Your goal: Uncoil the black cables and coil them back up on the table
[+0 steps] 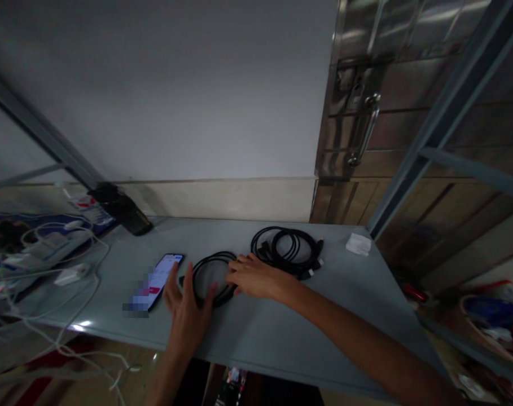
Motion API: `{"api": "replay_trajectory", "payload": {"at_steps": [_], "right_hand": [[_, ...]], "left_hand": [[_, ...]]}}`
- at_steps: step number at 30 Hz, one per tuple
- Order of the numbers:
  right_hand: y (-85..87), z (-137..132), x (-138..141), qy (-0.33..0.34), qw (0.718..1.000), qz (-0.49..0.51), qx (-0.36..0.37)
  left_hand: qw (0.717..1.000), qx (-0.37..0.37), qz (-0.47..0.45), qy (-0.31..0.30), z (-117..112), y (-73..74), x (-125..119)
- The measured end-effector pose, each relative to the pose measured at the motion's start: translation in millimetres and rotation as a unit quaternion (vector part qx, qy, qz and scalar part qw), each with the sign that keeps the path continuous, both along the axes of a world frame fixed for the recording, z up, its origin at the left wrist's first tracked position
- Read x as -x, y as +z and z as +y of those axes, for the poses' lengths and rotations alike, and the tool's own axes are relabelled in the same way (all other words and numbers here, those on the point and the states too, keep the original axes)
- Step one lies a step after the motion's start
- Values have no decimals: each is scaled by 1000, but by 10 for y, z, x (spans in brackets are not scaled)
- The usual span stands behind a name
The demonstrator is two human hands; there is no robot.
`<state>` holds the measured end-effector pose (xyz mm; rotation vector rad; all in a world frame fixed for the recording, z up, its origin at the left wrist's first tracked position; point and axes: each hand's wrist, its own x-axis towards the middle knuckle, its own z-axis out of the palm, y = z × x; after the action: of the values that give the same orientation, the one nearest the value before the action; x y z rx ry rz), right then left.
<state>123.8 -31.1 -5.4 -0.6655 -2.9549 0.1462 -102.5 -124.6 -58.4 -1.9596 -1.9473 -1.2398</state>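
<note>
Left hand [187,317] loosely open, right hand [256,277] curled, grip unclear, black cable coil [223,298] between both hands

Smooth black plastic or rubber sheaths the coiled cable [214,257] at centre and the cable bundle [273,256] right of it, both fairly matt. The phone [163,276] has a glossy screen. The tabletop [349,293] is smooth with a slight sheen. At upper right, the door [408,84] is shiny metal, its pull handle [371,127] polished. The wall [197,96] looks matt, the wad [358,245] at right papery.
</note>
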Motion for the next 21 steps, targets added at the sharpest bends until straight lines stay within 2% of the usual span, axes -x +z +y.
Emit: {"api": "replay_trajectory", "payload": {"at_steps": [3,5,7,9,11,13,15,17,19,21], "right_hand": [[-1,22,4,2,1000,-4,-2],[17,50,-2,5,1000,-8,9],[58,85,-24,1,999,-14,37],[123,116,-70,-6,998,-11,68],[206,134,-144,-18,996,0,86],[299,136,-242,-61,996,9,68],[397,133,-347,-138,990,-8,31],[499,138,-437,-224,973,-59,25],[599,157,-497,-279,948,-128,81],[682,183,-524,-296,928,-174,146]], "left_hand": [[987,30,60,-149,-108,27,-35],[975,77,51,-201,-134,16,-31],[973,104,25,-203,-114,-16,-19],[975,101,11,-198,-71,-54,-8],[980,66,20,-189,-46,-74,-8],[984,17,38,-173,-81,-52,-32],[986,-24,42,-158,-194,15,-98],[988,-38,16,-146,-368,107,-211],[988,-27,-27,-147,-558,189,-364],[983,-17,-61,-170,-728,232,-535]]}}
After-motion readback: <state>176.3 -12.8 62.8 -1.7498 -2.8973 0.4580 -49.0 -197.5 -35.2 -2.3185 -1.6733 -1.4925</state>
